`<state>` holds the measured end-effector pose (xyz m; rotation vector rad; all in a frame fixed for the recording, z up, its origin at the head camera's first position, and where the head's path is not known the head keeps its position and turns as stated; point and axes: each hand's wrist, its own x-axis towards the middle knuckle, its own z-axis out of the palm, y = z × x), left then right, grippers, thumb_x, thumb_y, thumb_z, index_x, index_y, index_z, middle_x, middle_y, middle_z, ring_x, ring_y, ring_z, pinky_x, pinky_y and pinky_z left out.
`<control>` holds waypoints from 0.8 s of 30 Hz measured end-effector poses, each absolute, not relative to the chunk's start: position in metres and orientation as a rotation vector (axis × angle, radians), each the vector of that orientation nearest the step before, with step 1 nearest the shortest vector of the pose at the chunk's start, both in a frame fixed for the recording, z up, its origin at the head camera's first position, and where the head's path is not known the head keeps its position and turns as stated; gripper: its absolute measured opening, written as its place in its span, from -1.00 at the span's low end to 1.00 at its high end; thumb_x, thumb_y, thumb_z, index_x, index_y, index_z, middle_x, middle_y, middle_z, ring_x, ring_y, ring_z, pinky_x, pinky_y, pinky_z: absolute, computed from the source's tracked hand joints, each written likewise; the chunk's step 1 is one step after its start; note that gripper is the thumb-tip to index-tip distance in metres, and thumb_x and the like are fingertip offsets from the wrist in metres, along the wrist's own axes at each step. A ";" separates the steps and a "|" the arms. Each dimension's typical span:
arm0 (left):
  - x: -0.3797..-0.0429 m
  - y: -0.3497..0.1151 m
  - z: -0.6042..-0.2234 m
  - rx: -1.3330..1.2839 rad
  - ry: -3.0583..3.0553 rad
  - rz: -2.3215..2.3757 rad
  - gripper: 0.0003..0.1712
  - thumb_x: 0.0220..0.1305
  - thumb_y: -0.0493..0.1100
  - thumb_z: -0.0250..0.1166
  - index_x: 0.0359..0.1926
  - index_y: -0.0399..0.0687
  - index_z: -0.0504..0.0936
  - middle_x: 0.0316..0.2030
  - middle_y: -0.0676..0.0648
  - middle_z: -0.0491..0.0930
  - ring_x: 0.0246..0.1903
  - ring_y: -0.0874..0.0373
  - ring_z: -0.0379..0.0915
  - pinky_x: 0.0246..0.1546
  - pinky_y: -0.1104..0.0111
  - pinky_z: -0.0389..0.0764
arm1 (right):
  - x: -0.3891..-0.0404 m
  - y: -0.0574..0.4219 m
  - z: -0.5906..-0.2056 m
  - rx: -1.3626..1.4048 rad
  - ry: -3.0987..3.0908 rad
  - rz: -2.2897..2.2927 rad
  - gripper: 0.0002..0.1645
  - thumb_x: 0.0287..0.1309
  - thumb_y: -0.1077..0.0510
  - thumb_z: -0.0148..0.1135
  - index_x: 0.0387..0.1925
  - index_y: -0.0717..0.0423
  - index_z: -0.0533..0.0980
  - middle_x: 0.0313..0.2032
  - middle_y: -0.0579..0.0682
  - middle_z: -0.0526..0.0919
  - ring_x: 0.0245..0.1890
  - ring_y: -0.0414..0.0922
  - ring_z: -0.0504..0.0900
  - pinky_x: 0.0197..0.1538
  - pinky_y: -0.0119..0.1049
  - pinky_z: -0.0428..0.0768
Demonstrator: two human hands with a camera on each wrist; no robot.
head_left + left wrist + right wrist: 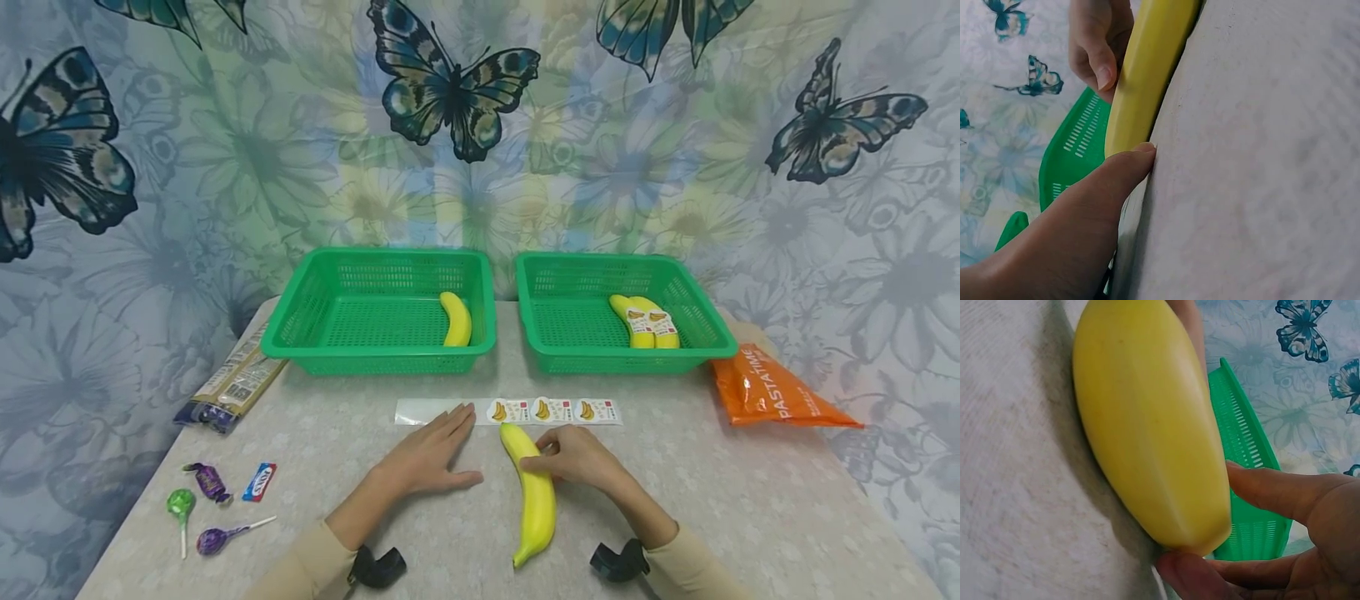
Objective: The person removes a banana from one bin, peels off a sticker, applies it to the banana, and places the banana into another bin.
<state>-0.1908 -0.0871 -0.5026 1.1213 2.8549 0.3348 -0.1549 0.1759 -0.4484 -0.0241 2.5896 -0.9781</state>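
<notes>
A yellow banana [536, 500] lies lengthwise on the table between my hands. My right hand [576, 457] holds its upper part from the right, with the thumb over the peel; in the right wrist view the fingertips [1191, 575] sit at the banana's end. My left hand [429, 458] lies palm down with its fingers straight, fingertips over the backing strip [435, 411]. Its thumb [1129, 165] points toward the banana and overlaps it in the left wrist view. Three banana-print stickers [552, 410] sit on the strip's right part.
Behind stand two green baskets, the left basket [390, 362] with one banana [456, 320], the right basket [630, 362] with two stickered bananas [642, 323]. An orange bag [776, 392] lies right; a long packet [236, 382], lollipops [180, 504] and wrapped candies [210, 483] lie left.
</notes>
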 end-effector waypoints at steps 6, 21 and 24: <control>-0.189 -0.087 -0.504 1.099 2.847 0.336 0.13 0.22 0.52 0.01 0.50 -0.21 0.07 0.53 -0.11 0.00 0.51 0.00 -0.05 0.49 0.18 0.14 | -0.155 0.179 -0.448 -0.057 2.600 -1.023 -0.36 -0.02 -0.19 0.45 -0.08 0.24 0.64 -0.44 -0.05 0.70 -0.53 -0.16 0.64 -0.43 -0.34 0.57; -0.192 -0.086 -0.502 1.091 2.825 0.367 0.12 0.22 0.49 0.05 0.50 -0.21 0.07 0.53 -0.12 0.00 0.52 0.00 -0.07 0.50 0.17 0.10 | -0.162 0.183 -0.444 -0.057 2.659 -1.039 -0.39 -0.01 -0.17 0.44 -0.09 0.24 0.65 -0.39 -0.04 0.69 -0.50 -0.18 0.65 -0.42 -0.35 0.57; -0.192 -0.087 -0.502 1.096 2.831 0.352 0.12 0.22 0.49 0.04 0.50 -0.21 0.07 0.53 -0.12 0.00 0.52 0.00 -0.07 0.50 0.18 0.09 | -0.173 0.185 -0.438 -0.161 2.730 -1.017 -0.43 0.02 -0.12 0.44 -0.09 0.24 0.65 -0.40 -0.06 0.69 -0.44 -0.22 0.63 -0.38 -0.36 0.57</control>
